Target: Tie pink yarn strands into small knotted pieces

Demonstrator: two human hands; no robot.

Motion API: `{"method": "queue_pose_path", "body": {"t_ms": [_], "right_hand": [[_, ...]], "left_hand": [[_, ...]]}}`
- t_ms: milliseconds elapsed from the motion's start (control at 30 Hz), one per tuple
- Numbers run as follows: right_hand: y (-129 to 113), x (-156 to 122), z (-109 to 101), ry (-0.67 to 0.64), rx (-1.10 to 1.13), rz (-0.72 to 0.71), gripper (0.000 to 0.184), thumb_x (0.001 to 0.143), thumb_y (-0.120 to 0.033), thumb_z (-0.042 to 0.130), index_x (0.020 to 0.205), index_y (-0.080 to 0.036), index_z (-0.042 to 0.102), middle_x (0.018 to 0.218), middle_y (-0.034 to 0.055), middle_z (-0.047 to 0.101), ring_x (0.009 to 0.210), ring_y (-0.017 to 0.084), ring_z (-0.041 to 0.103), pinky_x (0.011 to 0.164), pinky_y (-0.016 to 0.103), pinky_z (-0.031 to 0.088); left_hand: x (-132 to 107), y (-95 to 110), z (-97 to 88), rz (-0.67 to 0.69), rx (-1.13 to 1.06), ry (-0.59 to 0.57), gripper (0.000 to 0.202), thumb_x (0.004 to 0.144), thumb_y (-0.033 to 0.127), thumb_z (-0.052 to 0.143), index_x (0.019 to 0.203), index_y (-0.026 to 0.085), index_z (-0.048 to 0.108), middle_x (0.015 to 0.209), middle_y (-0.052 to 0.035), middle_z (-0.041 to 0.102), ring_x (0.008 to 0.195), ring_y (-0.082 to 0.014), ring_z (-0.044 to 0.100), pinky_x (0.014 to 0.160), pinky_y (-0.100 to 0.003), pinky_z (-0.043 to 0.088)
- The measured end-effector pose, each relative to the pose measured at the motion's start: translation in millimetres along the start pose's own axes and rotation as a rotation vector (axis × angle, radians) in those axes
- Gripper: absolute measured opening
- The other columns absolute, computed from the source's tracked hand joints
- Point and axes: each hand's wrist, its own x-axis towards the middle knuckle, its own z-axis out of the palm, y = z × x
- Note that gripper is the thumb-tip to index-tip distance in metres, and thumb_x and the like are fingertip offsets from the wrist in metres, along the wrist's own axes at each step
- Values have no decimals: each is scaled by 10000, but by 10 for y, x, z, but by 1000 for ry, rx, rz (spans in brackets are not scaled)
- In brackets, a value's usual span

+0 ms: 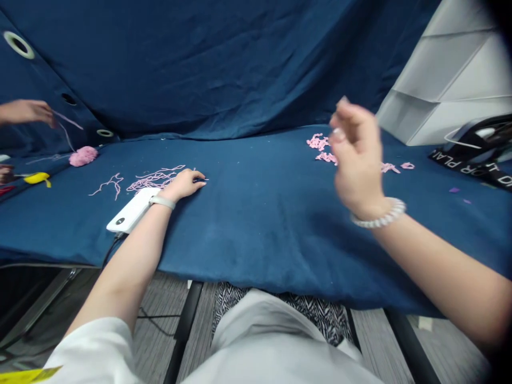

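Observation:
Low over the blue cloth, my left hand has its thumb and fingers drawn together around a short, thin end that looks like a strand of yarn. Just left of it lies a loose bunch of cut pink yarn strands, partly covered by that hand. My right hand is raised above the cloth, slightly blurred. Its fingers are curled, thumb and fingertips apart, and nothing shows between them. Behind and beside this hand lie small heaps of pink yarn pieces, partly hidden by it.
A white power bank with a black cable lies by my left wrist. At far left, another person's hand holds yarn above a pink pom-pom, near a yellow object. Right: a black lettered strap and white panels.

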Motion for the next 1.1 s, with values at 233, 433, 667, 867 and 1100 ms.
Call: {"method": "queue_pose_path", "body": {"t_ms": [233,433,667,867,1100], "right_hand": [[326,-204,368,-32,49,49,448,879,-368,526,1274,-166,461,1447,152,379,1366,251,353,1046,461,412],[395,-104,517,-45,67,39,384,819,-299,579,1170,-146,549,1348,161,497,1290,253,450,1072,465,383],[-41,119,789,-220,549,244,317,829,-265,574,1110,-119,582,1098,112,666,1040,181,632,970,336,493],[-443,204,977,-427,583,224,747,770,-269,673,1413,-85,339,1468,162,377,1320,235,432,1095,364,377],[-475,194,955,-579,949,433,219,913,-219,510,772,-112,639,867,55,701,851,117,656,907,282,495]], "left_hand": [[12,132,1,-84,-51,281,205,869,313,491,833,123,562,926,-101,589,941,-179,494,911,-333,373],[89,32,-501,-244,-613,998,87,910,222,462,949,145,450,749,43,553,755,-45,582,798,-223,422],[106,947,-742,228,-1007,1004,378,761,162,726,1073,132,515,841,58,647,816,-26,626,868,-204,478],[-239,1949,-658,370,-1097,680,204,730,223,748,919,167,696,858,4,700,823,-86,659,773,-202,531],[-236,1845,-536,220,-1244,646,159,768,293,698,786,154,622,792,-13,659,818,-110,664,810,-231,534]]}}
